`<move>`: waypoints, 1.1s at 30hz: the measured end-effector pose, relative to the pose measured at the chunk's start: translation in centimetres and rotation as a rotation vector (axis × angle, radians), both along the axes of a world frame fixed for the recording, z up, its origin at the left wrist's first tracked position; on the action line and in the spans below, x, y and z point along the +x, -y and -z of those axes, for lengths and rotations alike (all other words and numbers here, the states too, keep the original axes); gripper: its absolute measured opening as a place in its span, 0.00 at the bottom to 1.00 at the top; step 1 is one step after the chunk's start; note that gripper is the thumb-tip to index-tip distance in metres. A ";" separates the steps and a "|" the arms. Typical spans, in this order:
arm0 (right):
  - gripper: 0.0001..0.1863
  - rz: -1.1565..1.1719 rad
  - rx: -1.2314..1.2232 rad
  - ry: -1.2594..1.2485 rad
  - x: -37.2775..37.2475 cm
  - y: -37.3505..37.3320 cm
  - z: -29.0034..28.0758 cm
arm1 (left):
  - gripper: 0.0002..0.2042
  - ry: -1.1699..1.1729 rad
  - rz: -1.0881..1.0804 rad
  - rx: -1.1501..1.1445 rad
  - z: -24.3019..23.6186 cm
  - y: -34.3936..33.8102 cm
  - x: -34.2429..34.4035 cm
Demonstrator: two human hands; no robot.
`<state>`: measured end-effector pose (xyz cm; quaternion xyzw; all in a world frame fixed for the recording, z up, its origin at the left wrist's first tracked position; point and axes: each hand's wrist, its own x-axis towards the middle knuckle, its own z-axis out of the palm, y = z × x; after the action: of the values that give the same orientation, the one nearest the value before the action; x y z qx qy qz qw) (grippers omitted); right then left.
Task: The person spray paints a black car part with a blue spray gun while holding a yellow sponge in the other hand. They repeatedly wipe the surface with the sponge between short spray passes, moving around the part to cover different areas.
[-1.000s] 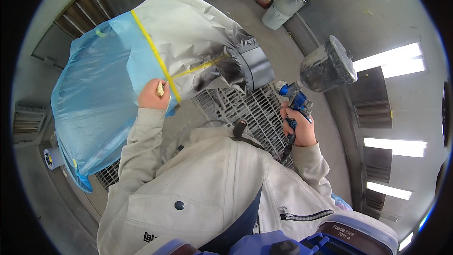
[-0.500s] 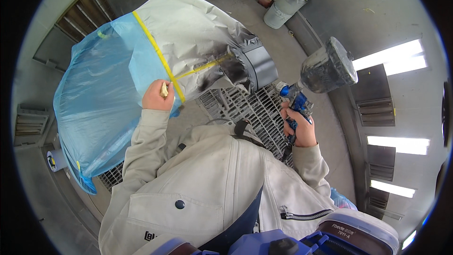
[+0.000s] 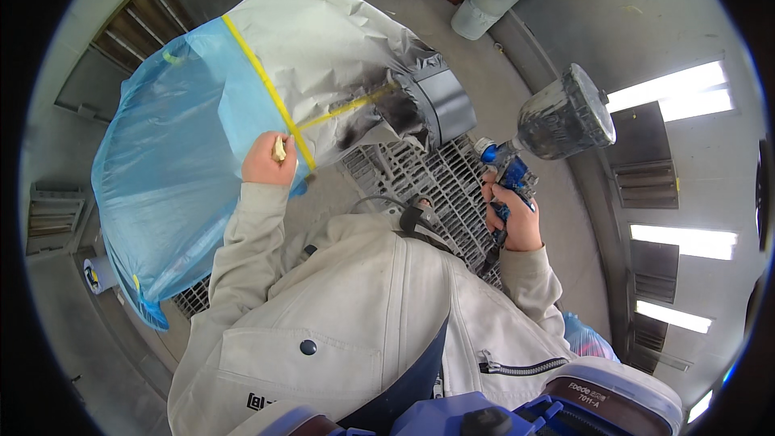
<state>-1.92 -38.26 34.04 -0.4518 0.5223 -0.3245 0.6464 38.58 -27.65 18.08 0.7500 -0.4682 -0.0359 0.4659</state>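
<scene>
My left hand (image 3: 269, 160) rests against a large object masked in white paper (image 3: 327, 56) and blue plastic sheet (image 3: 173, 169), joined by yellow tape (image 3: 266, 89). A small yellowish scrap is pinched in its fingers. A dark grey exposed part (image 3: 440, 105) sticks out of the masking at the right end. My right hand (image 3: 517, 222) grips a blue spray gun (image 3: 504, 169) with a grey paint-spattered cup (image 3: 563, 115) on top, held just right of the exposed part.
A metal floor grate (image 3: 420, 186) lies below me. A wrapped grey canister (image 3: 488, 0) stands by the far wall. Bright light panels (image 3: 686, 93) line the right wall. I wear a pale work jacket (image 3: 347, 315), and a blue respirator (image 3: 517, 412) shows at the lower edge.
The masked object and my left hand have shifted slightly right and down in view. The spray gun has stayed beside the exposed part.
</scene>
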 end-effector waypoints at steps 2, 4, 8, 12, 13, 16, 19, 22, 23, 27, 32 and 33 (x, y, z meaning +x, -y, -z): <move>0.16 0.008 -0.004 -0.012 -0.1 -0.1 0.1 | 0.06 0.015 0.004 0.001 0.1 0.0 0.1; 0.16 0.020 0.018 -0.018 -0.1 -0.1 0.2 | 0.06 0.027 0.006 0.000 0.2 0.0 0.1; 0.16 0.015 0.018 -0.014 -0.1 0.0 0.2 | 0.06 0.030 -0.007 -0.002 0.2 0.0 0.0; 0.16 0.004 0.030 -0.018 0.2 0.3 0.0 | 0.06 -0.001 -0.018 0.000 0.0 0.0 -0.1; 0.16 -0.004 0.032 -0.009 0.2 0.4 0.1 | 0.06 0.006 -0.019 0.006 0.0 0.0 -0.1; 0.16 -0.024 0.020 -0.003 0.3 0.5 0.0 | 0.06 0.022 -0.020 0.016 0.0 0.1 0.0; 0.16 -0.022 0.010 -0.016 0.2 0.6 0.0 | 0.06 0.034 -0.024 0.016 0.1 0.2 0.1; 0.16 -0.018 0.006 -0.014 -0.1 0.7 0.1 | 0.06 0.039 -0.037 0.008 0.3 0.3 0.0; 0.16 -0.015 0.007 -0.010 -0.2 0.7 0.1 | 0.06 0.040 -0.036 0.007 0.3 0.3 0.0; 0.16 -0.012 0.011 -0.002 -0.7 0.8 0.3 | 0.06 0.034 -0.047 0.011 0.3 0.2 0.0; 0.15 -0.004 0.030 -0.010 -1.3 0.7 0.5 | 0.06 0.067 -0.046 0.026 0.1 0.4 -0.1; 0.15 0.001 0.029 -0.013 -1.3 0.7 0.5 | 0.06 0.042 -0.052 0.024 0.1 0.4 -0.1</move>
<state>-3.24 -39.00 33.53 -0.4442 0.5312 -0.3143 0.6494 38.52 -28.04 17.97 0.7680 -0.4576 -0.0135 0.4478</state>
